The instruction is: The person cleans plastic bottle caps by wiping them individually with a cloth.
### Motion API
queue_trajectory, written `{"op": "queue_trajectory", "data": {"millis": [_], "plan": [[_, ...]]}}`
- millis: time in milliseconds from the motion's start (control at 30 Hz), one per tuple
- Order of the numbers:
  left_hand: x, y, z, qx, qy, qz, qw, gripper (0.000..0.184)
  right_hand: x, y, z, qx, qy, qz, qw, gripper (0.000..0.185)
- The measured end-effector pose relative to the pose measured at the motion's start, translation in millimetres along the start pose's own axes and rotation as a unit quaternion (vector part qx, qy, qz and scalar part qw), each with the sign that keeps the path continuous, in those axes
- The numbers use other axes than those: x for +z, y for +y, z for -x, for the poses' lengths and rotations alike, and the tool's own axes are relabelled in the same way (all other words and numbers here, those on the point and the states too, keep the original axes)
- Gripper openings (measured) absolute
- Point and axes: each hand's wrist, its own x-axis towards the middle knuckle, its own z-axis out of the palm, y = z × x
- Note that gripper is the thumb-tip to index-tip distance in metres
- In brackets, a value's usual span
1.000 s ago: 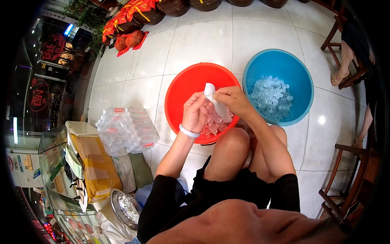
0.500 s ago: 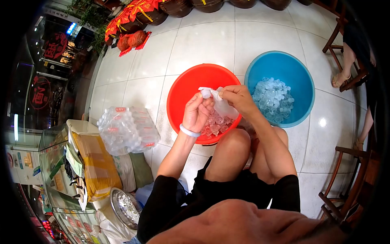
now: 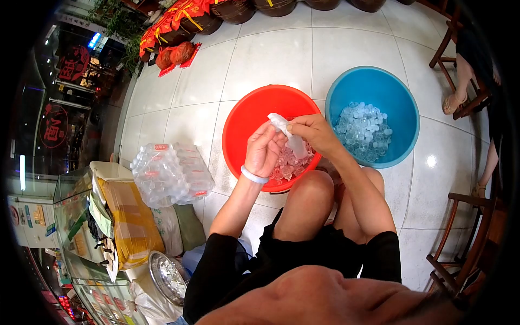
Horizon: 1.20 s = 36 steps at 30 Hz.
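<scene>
Over a red basin (image 3: 244,116) with clear pieces (image 3: 290,169) in it, both hands meet at a thin white cloth or film (image 3: 295,144). My right hand (image 3: 311,131) pinches its upper part, and the rest hangs down towards the pieces. My left hand (image 3: 264,150), with a pale bangle on the wrist, has its fingertips closed at the white wrapped end. What lies inside the wrap is hidden. To the right stands a blue basin (image 3: 339,89) holding several clear and whitish pieces (image 3: 364,130).
Shrink-wrapped bottles (image 3: 172,174) lie at left beside a taped yellow box (image 3: 129,219). A metal bowl (image 3: 154,271) of clear pieces sits below. Wooden chairs (image 3: 449,244) and another person's foot (image 3: 454,103) are at right. Dark jars (image 3: 233,10) line the back.
The white material was spread with a small white round piece showing at my left fingertips; now it is gathered over that end and hangs narrower. The hands stay nearly in place.
</scene>
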Motion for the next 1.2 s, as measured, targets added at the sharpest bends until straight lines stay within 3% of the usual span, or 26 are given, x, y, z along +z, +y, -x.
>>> {"op": "queue_trajectory", "data": {"millis": [200,267,333,533,700,867,1067,1200], "plan": [[-1,-2,1,-0.013,-0.012,-0.009,1.0,0.017,0,1,0,0.002,0.017,0.007,1.0,0.016],[-2,-2,1,-0.002,-0.065,0.016,0.998,0.016,-4,1,-1,0.003,0.041,0.01,0.999,0.016],[8,4,3,-0.002,-0.038,0.004,0.999,0.016,-7,-1,0,0.004,0.063,0.013,0.998,0.016],[2,6,5,-0.007,-0.03,0.002,1.0,0.015,-6,-9,5,0.034,0.021,-0.018,0.999,0.016],[-4,3,4,-0.006,-0.032,0.005,0.999,0.016,-3,-4,2,0.0,-0.007,0.014,1.0,0.015],[-7,7,2,-0.003,-0.116,-0.02,0.993,0.021,-4,-6,2,-0.01,-0.023,0.008,1.0,0.015],[2,4,5,0.014,-0.029,-0.027,0.999,0.02,-7,-5,3,-0.004,-0.037,0.021,0.999,0.016],[-1,5,6,0.023,-0.044,-0.043,0.998,0.018,-6,-11,4,0.003,-0.05,0.013,0.999,0.016]]}}
